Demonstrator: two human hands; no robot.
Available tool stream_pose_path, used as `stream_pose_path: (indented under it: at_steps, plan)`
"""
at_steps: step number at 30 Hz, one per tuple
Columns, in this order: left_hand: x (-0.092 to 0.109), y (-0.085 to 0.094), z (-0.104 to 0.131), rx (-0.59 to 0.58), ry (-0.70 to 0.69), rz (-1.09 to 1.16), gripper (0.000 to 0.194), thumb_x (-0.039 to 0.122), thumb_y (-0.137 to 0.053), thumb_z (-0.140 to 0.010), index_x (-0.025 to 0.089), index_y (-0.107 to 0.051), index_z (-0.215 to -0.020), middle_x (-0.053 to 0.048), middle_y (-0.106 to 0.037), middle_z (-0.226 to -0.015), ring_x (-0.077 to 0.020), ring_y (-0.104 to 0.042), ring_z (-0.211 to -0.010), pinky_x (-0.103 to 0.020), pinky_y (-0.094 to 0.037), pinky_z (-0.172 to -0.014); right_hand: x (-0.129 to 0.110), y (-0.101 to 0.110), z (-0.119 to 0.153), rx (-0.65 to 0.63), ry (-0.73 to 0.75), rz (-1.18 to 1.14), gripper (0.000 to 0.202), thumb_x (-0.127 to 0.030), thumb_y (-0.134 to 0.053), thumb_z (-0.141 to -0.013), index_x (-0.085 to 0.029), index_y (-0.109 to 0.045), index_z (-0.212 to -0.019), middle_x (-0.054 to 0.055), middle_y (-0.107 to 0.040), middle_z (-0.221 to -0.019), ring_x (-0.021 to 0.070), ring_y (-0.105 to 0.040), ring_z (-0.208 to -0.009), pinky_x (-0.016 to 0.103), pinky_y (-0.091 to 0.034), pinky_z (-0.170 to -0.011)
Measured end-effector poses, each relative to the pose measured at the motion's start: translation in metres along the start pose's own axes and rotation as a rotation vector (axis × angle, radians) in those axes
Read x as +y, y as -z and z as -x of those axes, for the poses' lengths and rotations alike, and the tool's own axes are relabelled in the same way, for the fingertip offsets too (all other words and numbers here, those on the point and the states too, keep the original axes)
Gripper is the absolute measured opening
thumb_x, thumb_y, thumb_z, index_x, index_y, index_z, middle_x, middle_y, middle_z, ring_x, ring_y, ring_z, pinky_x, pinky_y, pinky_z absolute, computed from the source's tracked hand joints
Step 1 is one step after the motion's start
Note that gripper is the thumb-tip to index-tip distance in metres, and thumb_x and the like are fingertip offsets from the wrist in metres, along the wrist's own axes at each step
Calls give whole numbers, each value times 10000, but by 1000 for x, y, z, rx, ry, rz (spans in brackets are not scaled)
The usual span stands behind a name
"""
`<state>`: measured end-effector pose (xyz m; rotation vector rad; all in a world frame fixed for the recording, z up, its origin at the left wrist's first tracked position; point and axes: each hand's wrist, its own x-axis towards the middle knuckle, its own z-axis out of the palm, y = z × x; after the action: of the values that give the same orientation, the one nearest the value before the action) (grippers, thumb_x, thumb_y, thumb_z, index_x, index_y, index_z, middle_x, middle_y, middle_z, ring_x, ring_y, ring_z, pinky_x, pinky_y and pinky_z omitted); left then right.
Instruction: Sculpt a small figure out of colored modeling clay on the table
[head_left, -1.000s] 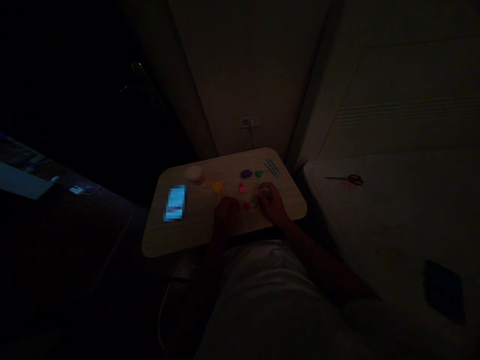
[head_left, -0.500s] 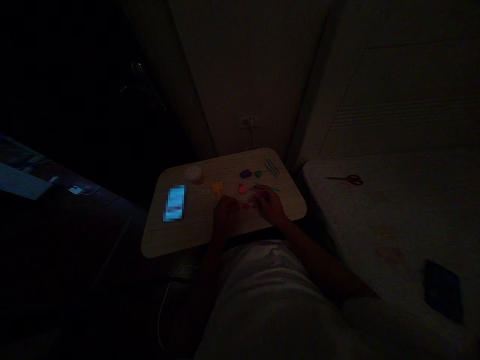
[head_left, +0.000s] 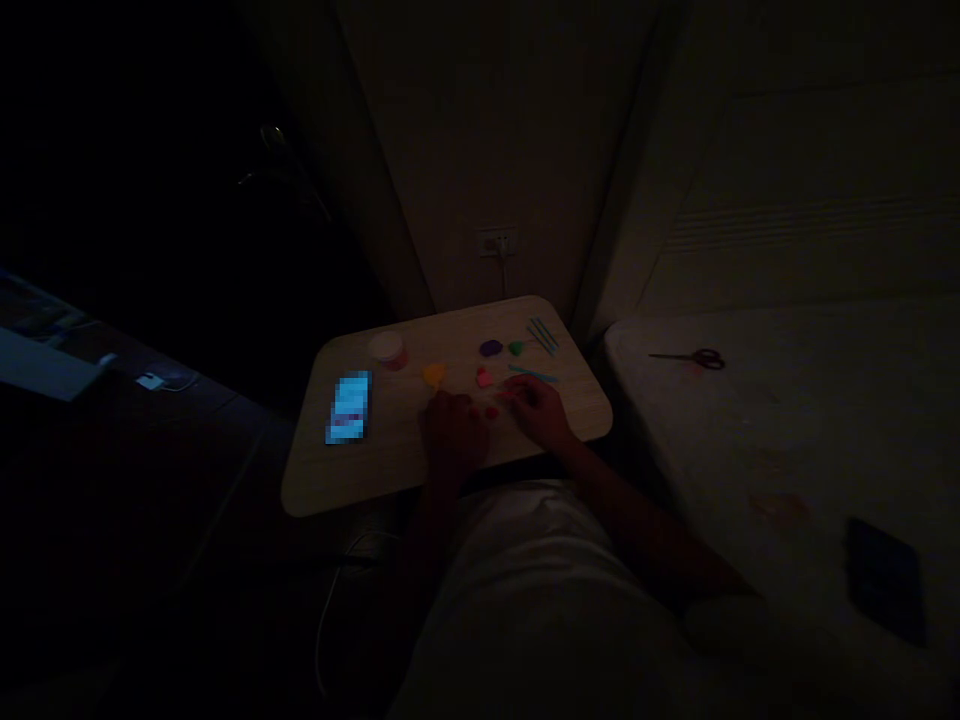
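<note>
Red lump, a single small one, lies on the table between our two hands. Our left hand is just to its left, back upward, its fingers bent low over the tabletop; in this dim light we cannot tell how far they are parted or whether they grip anything. Our right hand is just to the right, fingers curled with their tips close together, and we cannot tell whether something small is pinched there.

Just beyond the red lump we count one pink piece, then one purple lump and one green lump side by side. One blue stick lies past our right fingers, and three thin sticks lie together near the far right corner. Beyond our left hand we see one yellow-orange item; farther left are one lidded tub and one lit screen. Off the table, to the right, we find one pair of scissors and one dark flat object.
</note>
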<state>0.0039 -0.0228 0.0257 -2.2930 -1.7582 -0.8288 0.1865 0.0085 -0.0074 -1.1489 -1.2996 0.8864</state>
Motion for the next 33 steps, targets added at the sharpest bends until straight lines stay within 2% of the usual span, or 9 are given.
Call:
stream_pose_path:
  at_steps: [2,6,10,14,19,25,33]
  plan:
    - [1,-1,0,-14,16,-38,216,292,-640,-872,176,-625,-1053,-178,-620,-1097,-362,-585,-1031,-481,-440,-879,0,0,0,-12,2,5,283,-432,-761,-821,-201,-755,-984,54,-775,-868,193,-676,-757,314,-537,-711]
    - [-3,-8,1,-34,24,-86,153,336,-638,-897,193,-601,-937,-171,-614,-1039,-365,-568,-1002,-473,-437,-844,0,1,0,-9,44,31,208,-401,-730,-843,-206,-774,-898,77,-798,-925,209,-703,-816,330,-553,-759]
    - [-6,-12,1,-65,9,-68,116,297,-595,-939,186,-604,-906,-164,-606,-1015,-353,-561,-988,-468,-438,-839,1,3,0,-20,83,48,176,-356,-705,-852,-209,-781,-911,82,-795,-970,210,-714,-865,326,-558,-777]
    - [-8,-11,0,-15,-104,32,150,290,-543,-999,173,-636,-983,-142,-598,-1013,-308,-556,-961,-442,-451,-859,2,3,-1,-59,84,62,192,-350,-695,-859,-207,-782,-954,77,-798,-979,203,-711,-861,324,-551,-783]
    - [-10,-10,0,10,-269,153,194,277,-503,-1033,179,-652,-1111,-108,-587,-984,-269,-549,-953,-414,-461,-883,1,3,1,-150,121,114,142,-316,-671,-873,-205,-757,-894,56,-776,-895,189,-685,-811,314,-524,-761]
    - [-10,-9,-1,16,-264,170,210,296,-500,-1034,177,-664,-1087,-104,-567,-961,-259,-540,-916,-402,-465,-840,-3,3,3,-212,171,193,139,-287,-642,-905,-198,-748,-906,51,-742,-891,176,-662,-809,301,-496,-755]
    - [-9,-10,0,4,-257,199,213,283,-505,-1035,169,-676,-1093,-107,-592,-974,-259,-554,-950,-408,-466,-885,-4,3,3,-206,173,205,144,-310,-670,-900,-197,-760,-905,52,-747,-881,171,-655,-781,294,-489,-728]
